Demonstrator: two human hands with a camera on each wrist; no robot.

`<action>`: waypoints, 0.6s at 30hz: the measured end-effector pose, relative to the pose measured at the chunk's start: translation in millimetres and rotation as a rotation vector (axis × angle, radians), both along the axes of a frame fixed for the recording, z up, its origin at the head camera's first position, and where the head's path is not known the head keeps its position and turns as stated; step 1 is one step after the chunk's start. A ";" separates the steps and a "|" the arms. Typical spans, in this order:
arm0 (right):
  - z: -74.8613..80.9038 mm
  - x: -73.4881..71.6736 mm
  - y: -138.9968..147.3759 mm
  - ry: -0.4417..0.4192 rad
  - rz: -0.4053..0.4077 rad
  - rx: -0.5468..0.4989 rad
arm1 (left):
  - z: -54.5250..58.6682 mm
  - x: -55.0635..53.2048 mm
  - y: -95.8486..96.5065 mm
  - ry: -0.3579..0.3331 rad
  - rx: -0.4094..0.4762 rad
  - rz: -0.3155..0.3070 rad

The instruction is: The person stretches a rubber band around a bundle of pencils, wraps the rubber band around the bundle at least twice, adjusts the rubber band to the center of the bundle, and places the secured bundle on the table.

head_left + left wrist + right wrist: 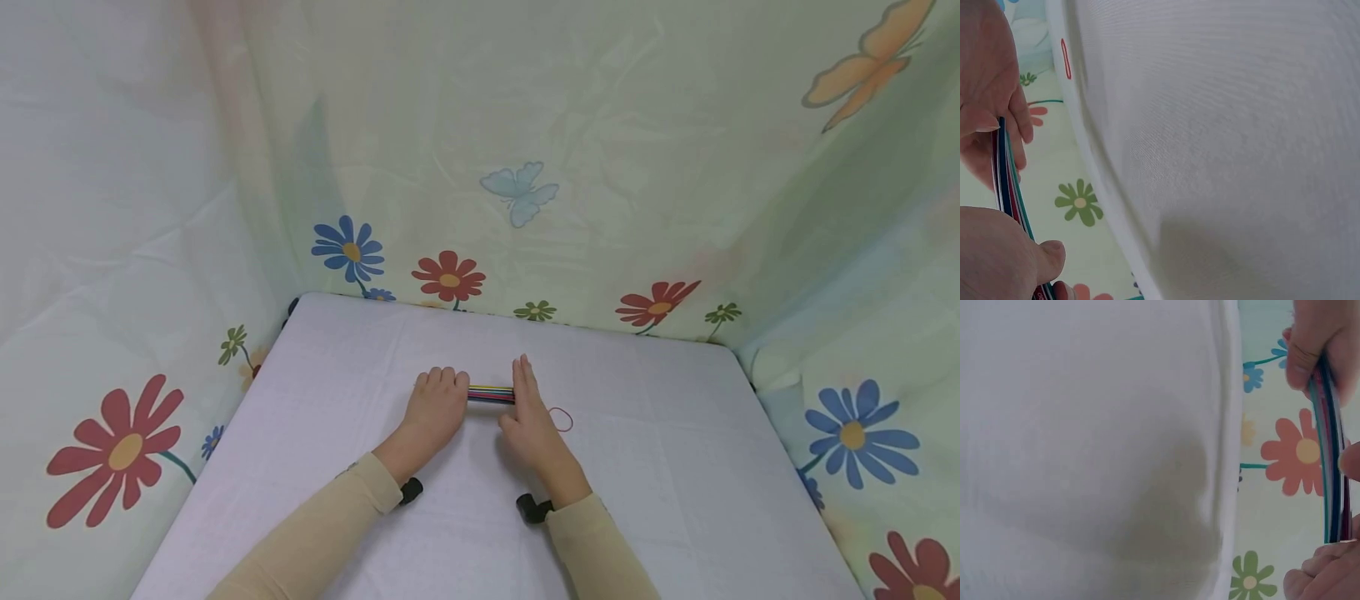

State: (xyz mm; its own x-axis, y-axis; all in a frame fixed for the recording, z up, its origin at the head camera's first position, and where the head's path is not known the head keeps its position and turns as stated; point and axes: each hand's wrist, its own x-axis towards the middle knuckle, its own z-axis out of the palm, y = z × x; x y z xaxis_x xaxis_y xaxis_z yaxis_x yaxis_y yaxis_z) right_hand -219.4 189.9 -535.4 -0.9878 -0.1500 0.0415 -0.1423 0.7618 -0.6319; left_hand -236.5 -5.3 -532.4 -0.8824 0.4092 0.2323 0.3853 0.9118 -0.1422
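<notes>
While left hand (438,404) is gripping sticks (491,395) | straight-fingered right hand (531,421) is touching them | red loop (572,422) is lying well inside surface's right edge (759,425)

White cloth-covered table (675,467), thin red loop (572,421) lying on it

- No word, brand or number can be read for certain in the three views.
- Left wrist view — a few small, pale marks, like lettering, stand on a dark red pencil (1039,294) in the bundle of coloured pencils (1007,181), just beside the thumb of the left hand (1000,250); they sit at the bottom edge, too small and too cut off to make out.
- Head view — the bundle shows as thin stripes, too small to tell any print.
- Right wrist view — its sides are too blurred to tell any lettering.
</notes>
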 end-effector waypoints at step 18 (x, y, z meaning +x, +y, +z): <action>1.2 6.2 -5.3 -0.041 -0.021 -0.047 | 1.5 0.7 -1.6 0.037 0.013 -0.008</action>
State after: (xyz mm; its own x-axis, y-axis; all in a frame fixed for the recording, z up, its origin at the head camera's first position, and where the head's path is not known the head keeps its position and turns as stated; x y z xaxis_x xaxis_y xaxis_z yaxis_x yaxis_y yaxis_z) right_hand -213.2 184.6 -534.2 -0.9917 -0.1283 0.0078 -0.1002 0.7334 -0.6724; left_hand -235.7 -6.8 -530.9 -0.8700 0.4125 0.2700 0.3869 0.9107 -0.1444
